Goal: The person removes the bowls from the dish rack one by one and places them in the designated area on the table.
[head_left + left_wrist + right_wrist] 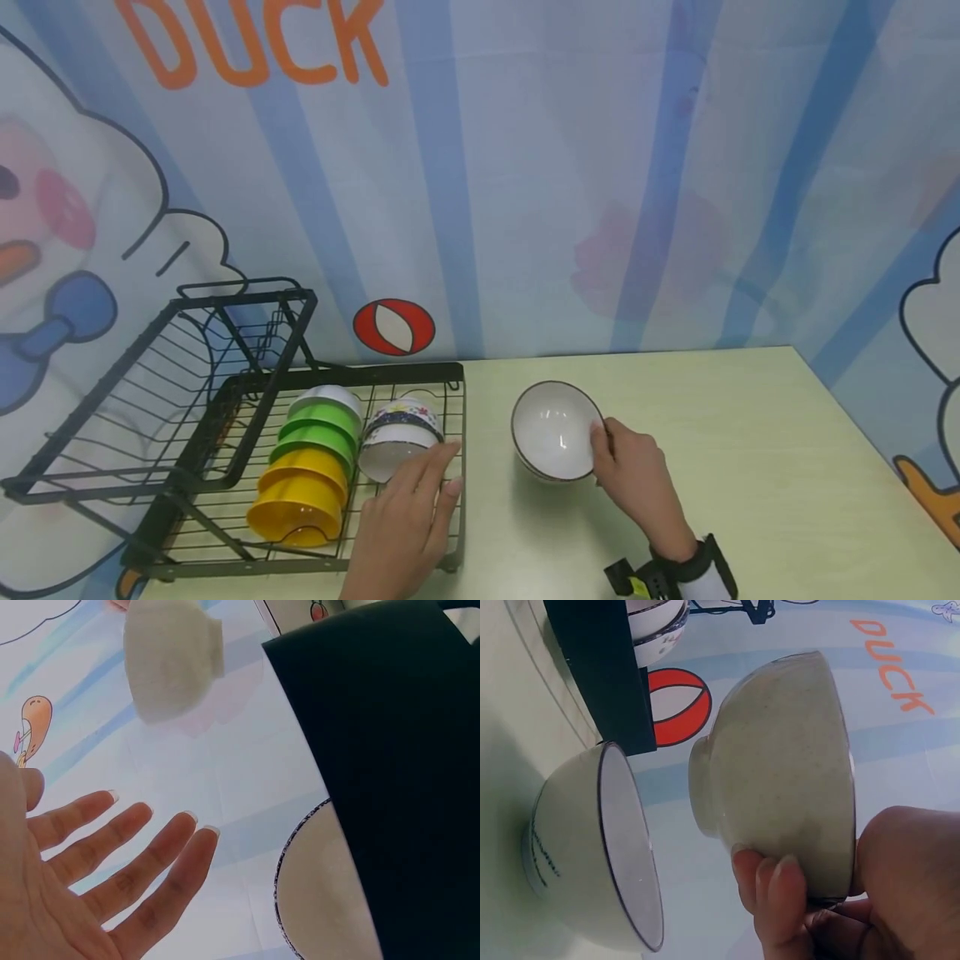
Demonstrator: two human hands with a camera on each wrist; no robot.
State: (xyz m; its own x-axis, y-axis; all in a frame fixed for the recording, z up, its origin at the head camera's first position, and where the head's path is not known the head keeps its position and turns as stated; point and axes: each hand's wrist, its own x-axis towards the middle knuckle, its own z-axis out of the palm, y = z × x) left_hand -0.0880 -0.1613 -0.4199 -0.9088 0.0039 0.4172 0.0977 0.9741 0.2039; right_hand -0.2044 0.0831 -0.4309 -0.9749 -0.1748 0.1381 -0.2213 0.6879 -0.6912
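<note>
My right hand (637,475) pinches a white bowl (553,425) with a thin dark rim, thumb at its edge and fingers beneath. That bowl (780,780) is raised off the table in the right wrist view. A second white bowl (592,840) with a dark rim and green marks rests on the table beside it, mostly hidden under it in the head view. Over the front right of the black dish rack (300,568), my left hand (405,521) spreads its fingers with nothing in them. Its fingertips overlap a white bowl (390,458) with a dark speckled rim.
Yellow bowls (300,512), green bowls (322,425) and a white one (327,395) stand on edge in a row in the rack. Beside them is a flower-patterned bowl (408,410). The rack's raised wire tier (172,392) rises at left. A printed cloth (525,208) hangs behind the table.
</note>
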